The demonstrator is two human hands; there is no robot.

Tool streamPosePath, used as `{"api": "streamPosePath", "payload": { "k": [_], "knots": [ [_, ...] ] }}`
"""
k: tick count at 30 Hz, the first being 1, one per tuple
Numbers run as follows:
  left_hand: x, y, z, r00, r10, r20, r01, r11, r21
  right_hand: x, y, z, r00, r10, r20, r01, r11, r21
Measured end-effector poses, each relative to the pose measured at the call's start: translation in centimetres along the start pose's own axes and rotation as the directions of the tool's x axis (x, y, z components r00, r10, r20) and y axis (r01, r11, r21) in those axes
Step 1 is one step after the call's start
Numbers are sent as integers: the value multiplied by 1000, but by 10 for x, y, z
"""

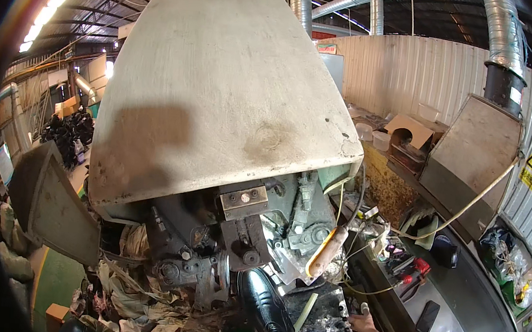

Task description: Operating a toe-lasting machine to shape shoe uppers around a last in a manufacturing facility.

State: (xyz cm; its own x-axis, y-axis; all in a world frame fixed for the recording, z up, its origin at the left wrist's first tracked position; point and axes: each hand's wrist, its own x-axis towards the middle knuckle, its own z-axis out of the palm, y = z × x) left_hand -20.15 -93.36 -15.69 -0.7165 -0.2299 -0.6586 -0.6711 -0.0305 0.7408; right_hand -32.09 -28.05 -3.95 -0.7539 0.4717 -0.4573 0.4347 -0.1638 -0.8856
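Observation:
A black leather shoe (263, 302) stands toe-up at the front of a greasy machine head (241, 227), with a pale green piece, perhaps a last, showing at its heel. Beside the shoe, on its right, is a grimy metal block (331, 323) with a pale green strip (306, 312) lying along it. My right hand (363, 325) reaches in from the lower right to the block's right edge. Its fingers look curled, with a small whitish tip at the top; what they hold is too small to tell. My left hand is out of view.
A large cream hood (228, 93) hangs over the machine. A work lamp (327, 250) dangles on a cable to the right. On the right bench lie a red-and-black tool (418, 268) and a phone (428, 317). Crumpled cloths (134, 293) lie lower left, near a grey panel (54, 204).

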Motion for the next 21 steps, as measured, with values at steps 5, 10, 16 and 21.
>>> {"api": "streamPosePath", "payload": {
  "k": [5, 10, 16, 21],
  "knots": [
    [19, -4, 25, 991, 89, -100, -81, 993, 81, -62, -39, -2, 998, -61, 0, 60, 989, 136],
    [20, -8, 34, 947, 192, -259, -149, 973, 177, -68, -58, 11, 983, -133, 129, 117, 985, 125],
    [-140, 219, 126, 974, 186, -128, -184, 982, 31, -106, -114, 48, 854, -411, 318, 451, 890, -61],
    [-185, 304, 189, 742, 671, 15, -647, 721, -247, -131, -117, 75, 721, -549, 424, 692, 527, -494]
  ]
}}
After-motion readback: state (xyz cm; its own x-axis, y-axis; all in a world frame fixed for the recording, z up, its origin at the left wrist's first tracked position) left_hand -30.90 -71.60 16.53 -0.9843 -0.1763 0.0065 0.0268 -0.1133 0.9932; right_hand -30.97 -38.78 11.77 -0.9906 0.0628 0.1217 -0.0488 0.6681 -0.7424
